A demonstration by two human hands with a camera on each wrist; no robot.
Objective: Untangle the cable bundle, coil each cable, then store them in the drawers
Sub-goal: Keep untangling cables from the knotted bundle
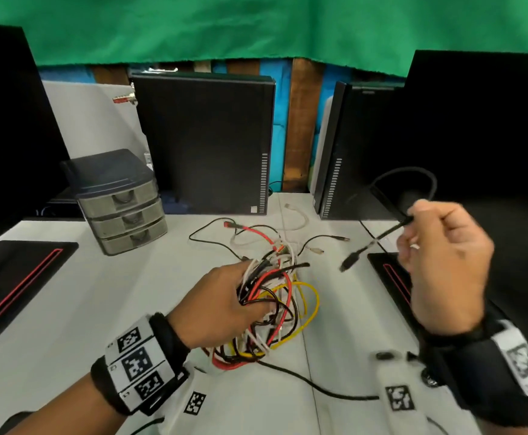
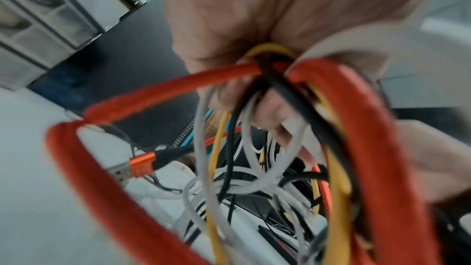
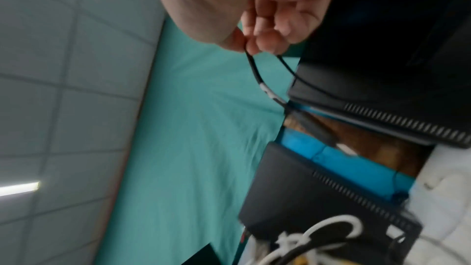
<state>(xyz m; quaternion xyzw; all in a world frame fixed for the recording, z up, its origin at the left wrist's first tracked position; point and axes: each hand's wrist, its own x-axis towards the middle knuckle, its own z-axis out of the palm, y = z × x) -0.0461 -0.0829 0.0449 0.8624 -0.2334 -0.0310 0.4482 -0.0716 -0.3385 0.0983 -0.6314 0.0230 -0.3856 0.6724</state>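
A tangled cable bundle [image 1: 272, 312] of red, yellow, white and black cables lies at the middle of the white table [image 1: 68, 309]. My left hand [image 1: 225, 306] grips its top, fingers curled through the strands; up close the left hand [image 2: 254, 47] clutches red, yellow, black and white loops of the bundle [image 2: 229, 168]. My right hand [image 1: 441, 265] is raised to the right and pinches a thin black cable [image 1: 382, 237] whose plug [image 1: 350, 262] dangles. The right wrist view shows the fingertips [image 3: 257, 45] pinching this black cable [image 3: 257, 76]. A grey three-drawer unit [image 1: 124, 208] stands at back left, drawers closed.
Two black computer towers [image 1: 206, 142] [image 1: 350, 152] stand at the back. A monitor base [image 1: 14, 284] lies left and another [image 1: 391, 277] right. Loose cable ends [image 1: 294, 221] trail behind the bundle. A black cable [image 1: 319, 387] runs along the table's near edge.
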